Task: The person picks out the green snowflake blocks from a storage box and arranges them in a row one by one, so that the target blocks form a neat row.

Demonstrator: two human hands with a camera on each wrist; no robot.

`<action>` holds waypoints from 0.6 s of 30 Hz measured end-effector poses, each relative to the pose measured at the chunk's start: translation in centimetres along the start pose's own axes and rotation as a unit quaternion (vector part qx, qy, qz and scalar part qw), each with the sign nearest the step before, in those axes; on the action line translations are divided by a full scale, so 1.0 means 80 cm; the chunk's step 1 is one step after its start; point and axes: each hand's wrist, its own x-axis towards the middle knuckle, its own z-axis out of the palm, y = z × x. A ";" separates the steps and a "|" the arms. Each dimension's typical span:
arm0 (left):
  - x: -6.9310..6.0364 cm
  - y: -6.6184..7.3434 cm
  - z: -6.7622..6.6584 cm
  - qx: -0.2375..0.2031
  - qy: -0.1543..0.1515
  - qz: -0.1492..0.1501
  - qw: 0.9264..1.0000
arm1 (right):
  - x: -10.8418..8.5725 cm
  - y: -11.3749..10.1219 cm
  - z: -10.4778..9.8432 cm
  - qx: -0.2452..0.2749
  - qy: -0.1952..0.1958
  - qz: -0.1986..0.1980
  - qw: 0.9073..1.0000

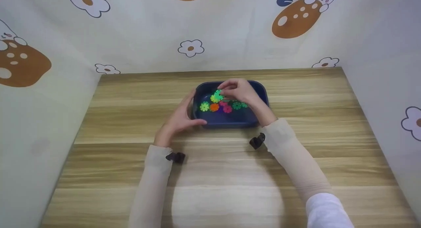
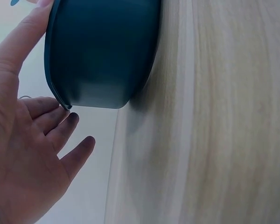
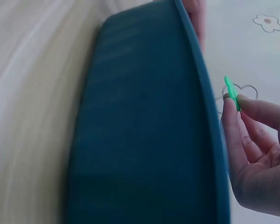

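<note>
A dark blue plastic basin [image 1: 230,125] stands on the table, with small notched flower-shaped discs inside. My right hand [image 1: 241,90] is above it, pinching a green notched disc [image 3: 232,93] between thumb and fingertip; the right wrist view shows the disc edge-on. My left hand [image 1: 180,117] rests against the basin's left end, thumb along the front rim and fingers extended at the side. In the basin lie a yellow-green disc [image 1: 204,106], an orange disc [image 1: 214,107], a pink disc [image 1: 227,109] and a darker green disc [image 1: 236,105]. My right hand hides part of the inside.
The wood-grain table [image 1: 115,123] extends around the basin on all sides. Patterned cloth [image 1: 148,34] hangs behind it and at both sides. A black strap mount [image 1: 177,157] sits on the left wrist, another mount [image 1: 257,141] on the right.
</note>
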 end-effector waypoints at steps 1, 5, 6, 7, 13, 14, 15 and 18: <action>0.000 -0.001 0.000 0.001 0.001 0.000 1.000 | -0.001 -0.001 -0.004 0.004 0.002 0.001 1.000; -0.002 0.000 0.000 0.007 0.000 0.000 1.000 | -0.006 -0.002 -0.021 0.005 0.023 -0.009 1.000; -0.002 0.000 0.000 0.008 -0.001 0.000 1.000 | -0.006 -0.002 -0.026 0.010 0.025 -0.014 1.000; -0.002 0.000 -0.001 0.010 -0.001 0.000 1.000 | -0.007 -0.002 -0.030 0.017 0.028 -0.019 0.999; -0.001 0.001 -0.001 0.018 -0.007 -0.001 1.000 | -0.010 0.002 -0.060 0.070 0.057 -0.025 0.996; -0.001 0.001 -0.002 0.019 -0.009 -0.001 1.000 | -0.011 0.002 -0.065 0.077 0.063 -0.025 0.995; -0.001 0.001 -0.002 0.020 -0.010 0.000 1.000 | -0.013 0.002 -0.069 0.084 0.068 -0.026 0.994; 0.000 0.000 -0.003 0.024 -0.015 0.003 1.000 | -0.016 0.003 -0.084 0.088 0.085 -0.034 0.992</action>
